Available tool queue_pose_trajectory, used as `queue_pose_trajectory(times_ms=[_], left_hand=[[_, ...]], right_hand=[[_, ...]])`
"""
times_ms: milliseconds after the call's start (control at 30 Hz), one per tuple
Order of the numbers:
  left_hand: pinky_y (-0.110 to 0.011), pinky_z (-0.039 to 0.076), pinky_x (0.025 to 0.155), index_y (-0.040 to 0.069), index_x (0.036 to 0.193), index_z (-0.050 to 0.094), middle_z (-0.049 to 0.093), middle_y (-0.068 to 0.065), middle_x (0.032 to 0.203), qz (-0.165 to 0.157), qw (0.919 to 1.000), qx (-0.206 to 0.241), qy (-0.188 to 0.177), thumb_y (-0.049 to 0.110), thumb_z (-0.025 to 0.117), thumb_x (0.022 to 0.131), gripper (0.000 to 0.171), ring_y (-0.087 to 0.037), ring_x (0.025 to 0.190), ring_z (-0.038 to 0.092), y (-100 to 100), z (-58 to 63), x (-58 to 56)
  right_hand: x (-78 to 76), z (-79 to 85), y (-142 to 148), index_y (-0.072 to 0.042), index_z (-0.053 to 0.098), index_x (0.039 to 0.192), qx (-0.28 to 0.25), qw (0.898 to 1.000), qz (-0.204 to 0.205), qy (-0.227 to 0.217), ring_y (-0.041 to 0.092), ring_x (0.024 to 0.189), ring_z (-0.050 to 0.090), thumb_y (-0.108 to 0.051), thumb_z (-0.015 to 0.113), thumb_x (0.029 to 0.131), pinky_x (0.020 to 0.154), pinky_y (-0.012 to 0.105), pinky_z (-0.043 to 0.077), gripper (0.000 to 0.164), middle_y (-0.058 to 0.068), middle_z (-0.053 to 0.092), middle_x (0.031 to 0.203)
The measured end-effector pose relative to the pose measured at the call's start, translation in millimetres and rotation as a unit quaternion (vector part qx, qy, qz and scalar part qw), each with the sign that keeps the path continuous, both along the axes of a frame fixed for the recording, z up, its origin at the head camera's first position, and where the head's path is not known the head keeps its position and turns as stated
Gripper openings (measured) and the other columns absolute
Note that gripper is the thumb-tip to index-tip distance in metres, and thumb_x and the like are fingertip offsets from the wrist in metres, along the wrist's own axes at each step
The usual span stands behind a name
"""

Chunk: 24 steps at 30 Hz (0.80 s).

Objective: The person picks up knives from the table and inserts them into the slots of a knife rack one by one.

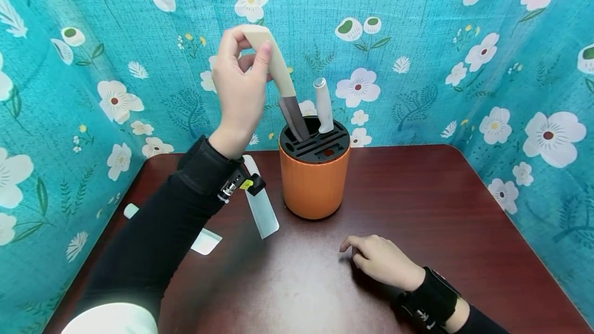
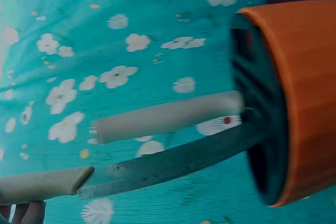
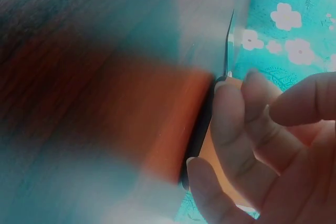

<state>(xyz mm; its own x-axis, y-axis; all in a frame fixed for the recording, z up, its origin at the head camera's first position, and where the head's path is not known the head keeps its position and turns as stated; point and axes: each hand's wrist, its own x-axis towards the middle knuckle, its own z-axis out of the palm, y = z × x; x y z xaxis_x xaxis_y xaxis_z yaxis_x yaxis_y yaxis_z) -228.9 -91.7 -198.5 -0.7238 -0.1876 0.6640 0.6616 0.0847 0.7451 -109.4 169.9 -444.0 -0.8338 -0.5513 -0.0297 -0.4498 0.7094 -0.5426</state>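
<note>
My left hand (image 1: 241,84) grips a knife by its cream handle (image 1: 277,66), thumb on the near side. The knife tilts, and its blade (image 2: 168,163) runs down into a slot of the black slotted top (image 1: 315,143) of an orange round knife block (image 1: 314,189). The blade's lower part is hidden inside. Beside it in the block stands a second knife, its white handle (image 1: 323,104) upward. My right hand (image 1: 385,259) rests on the table to the block's front right, fingers loosely curled, holding nothing.
Left of the block, a pale blade (image 1: 262,213) lies on the dark red table (image 1: 394,184). Another flat white-handled tool (image 1: 205,241) lies partly under my left forearm. Flowered turquoise cloth (image 1: 408,40) surrounds the table. A white rounded thing (image 1: 111,319) shows at the bottom left.
</note>
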Motion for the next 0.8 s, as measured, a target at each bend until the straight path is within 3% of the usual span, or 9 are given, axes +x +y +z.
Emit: queue_pose_trajectory(times_ms=[367,600,800], left_hand=[[-0.034,0.059,0.077,-0.001,0.128,0.057,0.061,-0.014,0.113,-0.006,0.9918,-0.126,0.024,0.013,0.064,0.101,0.031,-0.016,0.098,0.069,1.3,-50.0,-17.2],[-0.037,0.059,0.085,-0.001,0.127,0.055,0.06,-0.014,0.114,-0.031,0.9885,-0.148,-0.006,0.012,0.065,0.1,0.031,-0.022,0.1,0.07,2.5,-65.5,-18.8],[-0.032,0.058,0.082,0.0,0.13,0.051,0.058,-0.013,0.12,-0.067,0.9846,-0.159,-0.029,0.011,0.062,0.102,0.032,-0.02,0.104,0.068,1.4,-80.5,-17.5]], right_hand=[[2.7,-2.8,3.4,-0.019,0.071,0.108,-0.017,1.0,0.0,-0.024,-0.001,0.056,0.046,0.0,0.056,0.088,0.056,0.024,0.041,0.031,-0.019,0.053,0.07],[1.7,-4.0,3.0,-0.019,0.071,0.109,-0.012,1.0,0.003,-0.015,-0.002,0.057,0.046,-0.001,0.057,0.087,0.057,0.023,0.042,0.032,-0.02,0.054,0.07],[1.5,-1.2,6.6,-0.018,0.071,0.11,-0.022,0.999,0.006,-0.035,0.0,0.056,0.046,-0.001,0.057,0.088,0.055,0.024,0.041,0.031,-0.019,0.054,0.07]])
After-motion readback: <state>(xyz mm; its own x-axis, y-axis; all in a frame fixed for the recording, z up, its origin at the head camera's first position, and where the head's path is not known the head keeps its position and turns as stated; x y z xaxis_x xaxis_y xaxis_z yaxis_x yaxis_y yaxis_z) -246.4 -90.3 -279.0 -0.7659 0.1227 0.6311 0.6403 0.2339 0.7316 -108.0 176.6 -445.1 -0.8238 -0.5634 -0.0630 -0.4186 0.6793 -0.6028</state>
